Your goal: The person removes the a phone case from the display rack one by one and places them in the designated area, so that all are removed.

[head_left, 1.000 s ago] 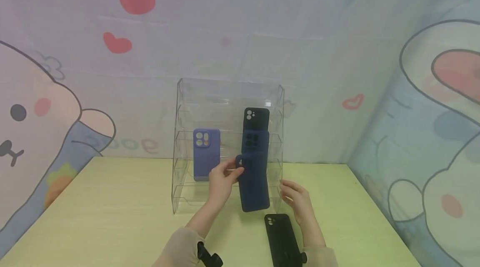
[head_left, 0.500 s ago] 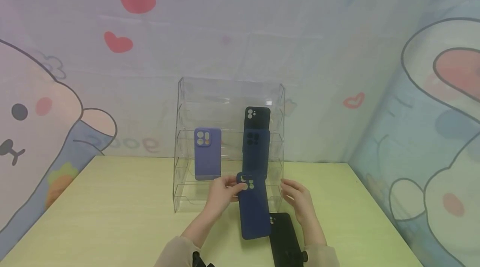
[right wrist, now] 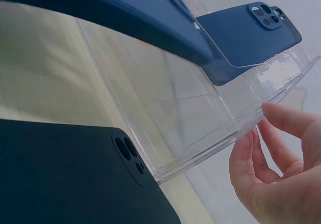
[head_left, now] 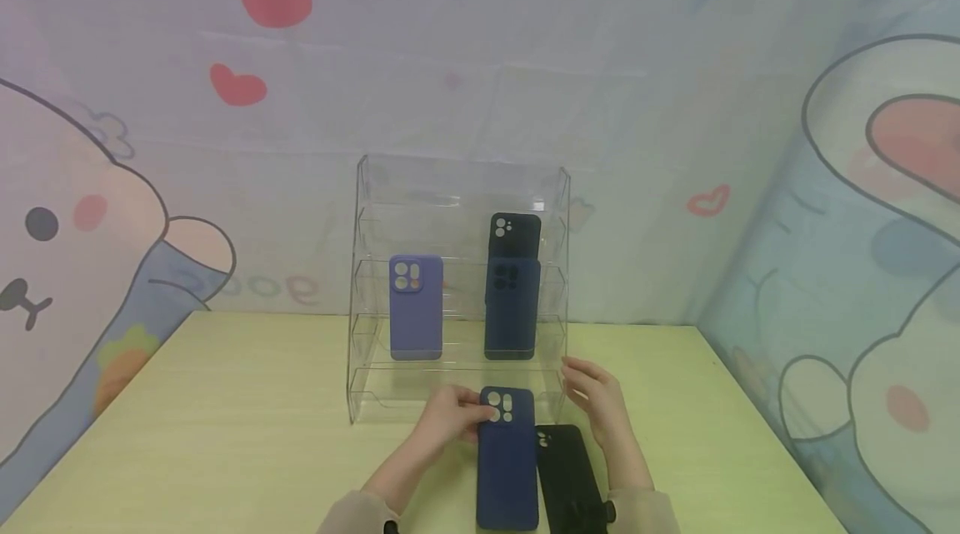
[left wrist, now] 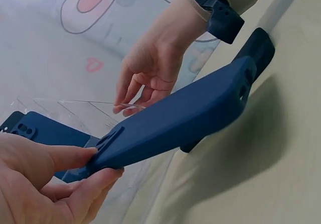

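My left hand [head_left: 447, 419] pinches a dark blue phone case [head_left: 507, 476] by its camera-hole end, in front of the rack. In the left wrist view its shadow shows on the table, so it is held off the surface. A black phone case [head_left: 567, 476] lies just right of it, partly overlapped in the head view. At the right side edge of the clear tiered rack [right wrist: 200, 151], my right hand [head_left: 597, 396] has its fingertips on the panel. The rack holds a purple case [head_left: 416, 317], another blue case [head_left: 512, 317], and a black case [head_left: 513, 234] behind that.
The pale yellow table [head_left: 187, 434] extends to both sides of the rack. Behind it hangs a cloth backdrop [head_left: 637, 101] printed with cartoon animals and hearts.
My left hand has brought the blue case down and toward me, from in front of the rack's right side to low over the table. My right hand has stayed at the rack's edge.
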The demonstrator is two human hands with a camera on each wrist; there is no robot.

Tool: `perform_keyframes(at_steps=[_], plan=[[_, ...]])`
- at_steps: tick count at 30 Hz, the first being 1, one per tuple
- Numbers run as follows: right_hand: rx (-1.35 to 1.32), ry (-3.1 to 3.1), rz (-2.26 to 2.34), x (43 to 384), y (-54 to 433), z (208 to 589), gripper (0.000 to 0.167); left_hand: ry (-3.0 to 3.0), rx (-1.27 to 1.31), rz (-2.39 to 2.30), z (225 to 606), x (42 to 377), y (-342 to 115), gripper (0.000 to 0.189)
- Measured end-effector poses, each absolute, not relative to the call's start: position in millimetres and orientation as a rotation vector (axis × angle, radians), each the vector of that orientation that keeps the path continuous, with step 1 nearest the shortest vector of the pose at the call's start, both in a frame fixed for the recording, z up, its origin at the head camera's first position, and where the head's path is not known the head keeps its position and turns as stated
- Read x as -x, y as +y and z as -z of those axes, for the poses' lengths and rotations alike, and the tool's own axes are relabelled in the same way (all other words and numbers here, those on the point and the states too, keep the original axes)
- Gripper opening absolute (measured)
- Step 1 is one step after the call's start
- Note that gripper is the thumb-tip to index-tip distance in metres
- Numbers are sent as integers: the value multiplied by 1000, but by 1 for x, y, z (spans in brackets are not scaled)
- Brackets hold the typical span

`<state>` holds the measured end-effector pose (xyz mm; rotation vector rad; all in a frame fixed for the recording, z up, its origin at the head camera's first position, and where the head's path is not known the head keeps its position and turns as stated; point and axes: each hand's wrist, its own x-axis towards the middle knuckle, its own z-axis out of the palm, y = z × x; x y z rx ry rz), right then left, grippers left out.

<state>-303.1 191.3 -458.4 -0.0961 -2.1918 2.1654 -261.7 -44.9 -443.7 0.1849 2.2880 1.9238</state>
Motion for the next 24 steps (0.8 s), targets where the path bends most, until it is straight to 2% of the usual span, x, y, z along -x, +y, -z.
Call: perform_keyframes(at_steps=[15, 24], plan=[[114, -2178, -2169, 305, 191, 459, 43, 2298, -130, -1769, 464, 259, -43, 24], [93, -2189, -2160, 304, 191, 460, 43, 2305, -153, -1757, 474, 259, -42, 28]])
